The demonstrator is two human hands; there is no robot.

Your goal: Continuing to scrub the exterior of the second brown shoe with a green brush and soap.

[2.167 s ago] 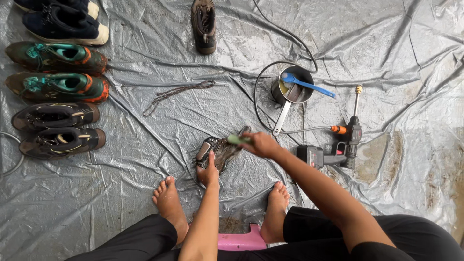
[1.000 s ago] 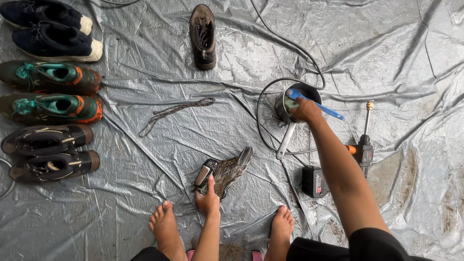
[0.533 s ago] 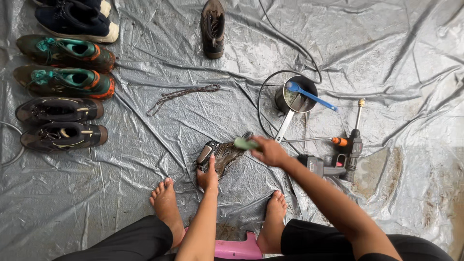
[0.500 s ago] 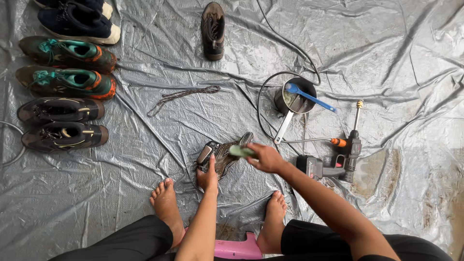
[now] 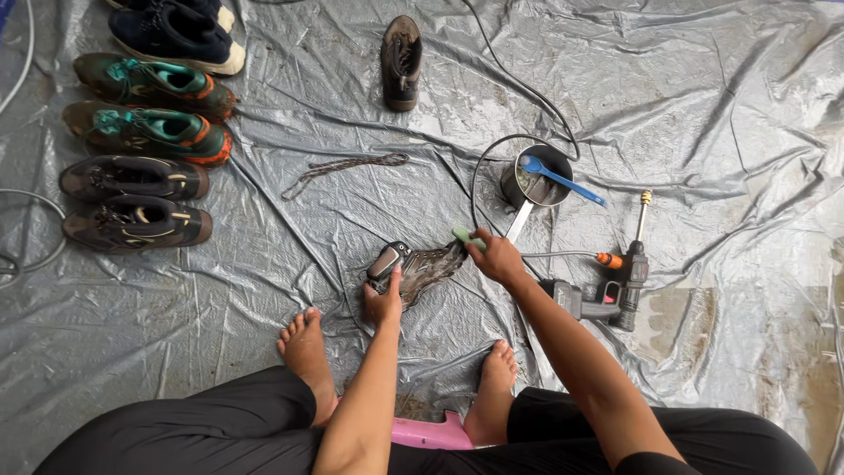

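Center frame: my left hand (image 5: 383,305) is clamped on the muddy shoe's (image 5: 420,266) heel end, shoe lying on the grey tarp (image 5: 721,105). My right hand (image 5: 498,258) is closed round a green brush (image 5: 468,238) at the shoe's toe. Saucepan (image 5: 534,179) w/ blue spoon (image 5: 557,177) just above.

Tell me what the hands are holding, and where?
Left hand grips the muddy brown shoe at its heel end; right hand holds a small green brush by its handle.
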